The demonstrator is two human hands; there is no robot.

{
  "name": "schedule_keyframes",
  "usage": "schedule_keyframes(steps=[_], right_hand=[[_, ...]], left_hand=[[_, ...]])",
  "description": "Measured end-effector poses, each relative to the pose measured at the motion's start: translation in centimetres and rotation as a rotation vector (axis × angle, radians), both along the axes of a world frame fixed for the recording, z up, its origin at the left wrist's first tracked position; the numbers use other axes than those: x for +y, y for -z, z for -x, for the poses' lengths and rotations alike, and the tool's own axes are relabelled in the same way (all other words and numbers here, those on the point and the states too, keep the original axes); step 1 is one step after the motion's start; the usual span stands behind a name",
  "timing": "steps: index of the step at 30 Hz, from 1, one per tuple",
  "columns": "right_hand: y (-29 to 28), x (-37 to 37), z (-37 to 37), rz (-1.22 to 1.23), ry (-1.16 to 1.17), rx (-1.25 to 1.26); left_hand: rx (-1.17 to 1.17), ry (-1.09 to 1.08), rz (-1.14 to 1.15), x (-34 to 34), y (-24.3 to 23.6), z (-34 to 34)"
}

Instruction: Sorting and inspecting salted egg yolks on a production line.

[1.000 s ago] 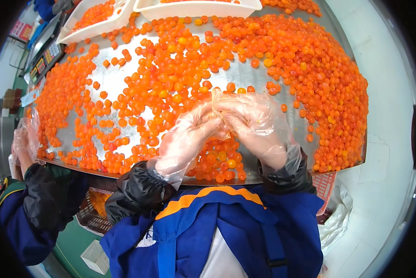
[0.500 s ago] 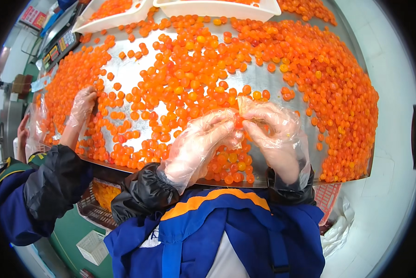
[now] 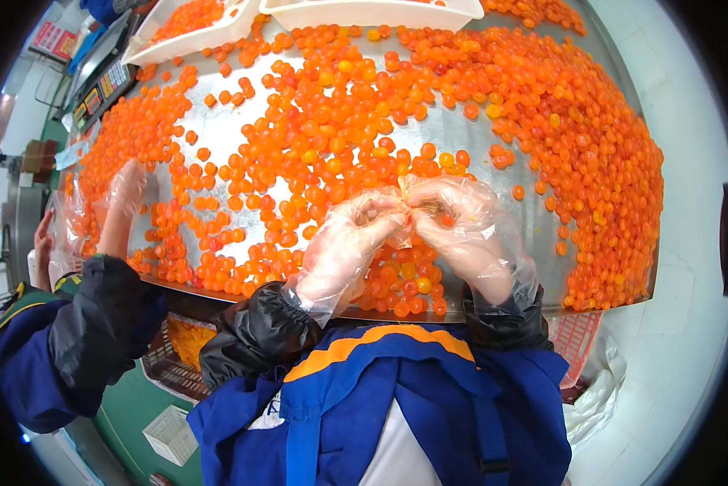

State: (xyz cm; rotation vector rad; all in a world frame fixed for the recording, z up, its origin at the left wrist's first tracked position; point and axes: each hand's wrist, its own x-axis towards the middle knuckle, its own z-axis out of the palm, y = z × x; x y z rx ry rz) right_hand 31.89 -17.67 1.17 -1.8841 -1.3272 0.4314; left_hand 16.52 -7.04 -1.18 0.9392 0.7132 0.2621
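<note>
Both my hands, in clear plastic gloves, meet over the near middle of the metal table point(image 3: 218, 113). My left hand point(image 3: 354, 243) is closed in a pinch, and my right hand point(image 3: 459, 225) pinches opposite it. Between their fingertips is a small orange ball with a thin yellowish film point(image 3: 405, 188) sticking up; the fingers hide most of it. Glossy round orange balls point(image 3: 323, 121), some more yellow, lie loosely around my hands. Just below my fingers, at the table's near edge, sits a small cluster of balls point(image 3: 400, 283).
A dense heap of balls point(image 3: 599, 186) covers the right side. White trays point(image 3: 372, 11) stand at the back, beside a scale point(image 3: 104, 95) at far left. A co-worker's gloved hand point(image 3: 126, 188) is over the left-hand balls. Below the table are a brown basket point(image 3: 169, 368) and a pink basket point(image 3: 574, 344).
My hands have shifted slightly left together, still pinching the ball and film. The co-worker's hand has moved left.
</note>
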Motion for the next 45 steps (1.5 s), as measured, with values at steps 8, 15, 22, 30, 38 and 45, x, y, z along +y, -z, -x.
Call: schedule_keyframes(steps=[8, 15, 22, 30, 38, 45], right_hand=[[0.1, -8.0, -6.3, -0.042, 0.666, 0.04], [-0.5, -27.0, -5.5, -0.127, 1.315, 0.0], [0.7, -37.4, -3.0, 0.2, 1.514, -0.231], [2.4, -27.9, -7.0, -0.564, 1.242, 0.379], [-0.9, -7.9, -3.9, 0.098, 0.361, -0.122], [-1.9, -2.0, -1.9, -0.063, -0.057, -0.071]], left_hand=[[0.296, 0.481, -0.582, 2.9, -1.9, -0.1], [0.19, 0.497, -1.548, 4.4, 1.2, -5.5], [0.092, 0.72, -1.944, -1.7, 6.0, -14.9], [0.07, 0.782, -1.532, -0.9, 6.7, -13.3], [0.078, 0.662, -1.091, 0.8, -2.1, -5.2], [0.036, 0.453, -1.076, 0.4, -2.9, -1.7]])
